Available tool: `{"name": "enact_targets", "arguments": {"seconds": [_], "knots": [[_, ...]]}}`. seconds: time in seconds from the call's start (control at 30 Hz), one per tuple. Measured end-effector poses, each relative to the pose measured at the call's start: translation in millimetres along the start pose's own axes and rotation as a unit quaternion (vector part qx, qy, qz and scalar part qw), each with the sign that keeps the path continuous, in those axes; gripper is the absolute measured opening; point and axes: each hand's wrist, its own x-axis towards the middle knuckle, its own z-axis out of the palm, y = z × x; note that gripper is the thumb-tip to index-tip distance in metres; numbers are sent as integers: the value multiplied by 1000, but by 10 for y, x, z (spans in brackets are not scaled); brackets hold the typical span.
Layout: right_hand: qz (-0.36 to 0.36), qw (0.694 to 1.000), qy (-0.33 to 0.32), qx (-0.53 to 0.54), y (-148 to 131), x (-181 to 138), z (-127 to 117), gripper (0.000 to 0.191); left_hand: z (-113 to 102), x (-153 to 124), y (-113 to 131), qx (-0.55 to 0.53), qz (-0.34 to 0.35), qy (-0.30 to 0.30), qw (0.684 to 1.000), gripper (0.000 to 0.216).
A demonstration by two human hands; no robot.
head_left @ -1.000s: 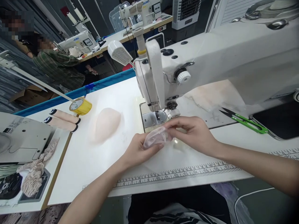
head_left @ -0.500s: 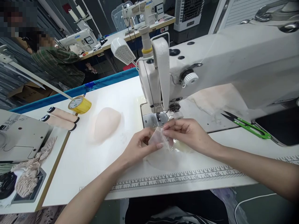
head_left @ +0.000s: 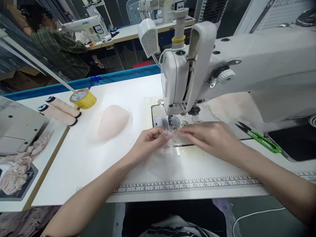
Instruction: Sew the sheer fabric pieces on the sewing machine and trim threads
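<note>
My left hand (head_left: 148, 143) and my right hand (head_left: 209, 136) both pinch a small piece of sheer pale fabric (head_left: 164, 161) that lies on the white table (head_left: 86, 164). The fabric's top edge sits just in front of the needle plate (head_left: 170, 122) of the white sewing machine (head_left: 222, 72). My left fingertips meet the right ones at that edge, close below the presser foot. The right hand is slightly smeared by motion.
A pale foam cup (head_left: 112, 121) lies to the left. Behind it are a yellow tape roll (head_left: 82, 98) and two thread cones (head_left: 59, 110). Green snips (head_left: 261, 138) lie at the right under the machine arm. A person sits at another machine at the back left.
The fabric has been lowered from between my raised fingers to lie flat on the table, and both hands have moved it up towards the needle plate. The camera has leaned closer.
</note>
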Motion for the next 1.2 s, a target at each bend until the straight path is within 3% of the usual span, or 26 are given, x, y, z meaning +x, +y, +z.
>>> {"name": "enact_targets", "arguments": {"seconds": [0.1,0.23,0.33,0.43,0.7,0.8,0.93,1.07,1.2], "knots": [[11,967,21,-254,151,-133,-199,25,-9,-9,-18,-1,6,5,1000,27],[108,911,29,-396,331,-590,-404,20,1,-28,-26,-1,22,2,1000,29],[146,893,39,-424,380,-978,-437,22,9,-39,-26,-5,32,3,999,31],[153,899,39,-408,358,-1207,-382,30,12,-49,-20,-27,26,-4,999,29],[169,892,41,-418,363,-1174,-359,39,23,-66,-31,-47,33,-30,998,24],[196,917,75,-339,272,-1076,-386,40,23,-64,-45,-38,27,-44,998,27],[143,985,79,-51,-84,-834,-276,35,19,-54,-67,-10,18,-56,998,23],[56,988,57,133,-407,-532,-39,44,22,-43,-75,-11,14,-54,998,19],[32,987,79,137,-438,-325,141,42,22,-40,-67,-10,19,-61,998,20]]}}
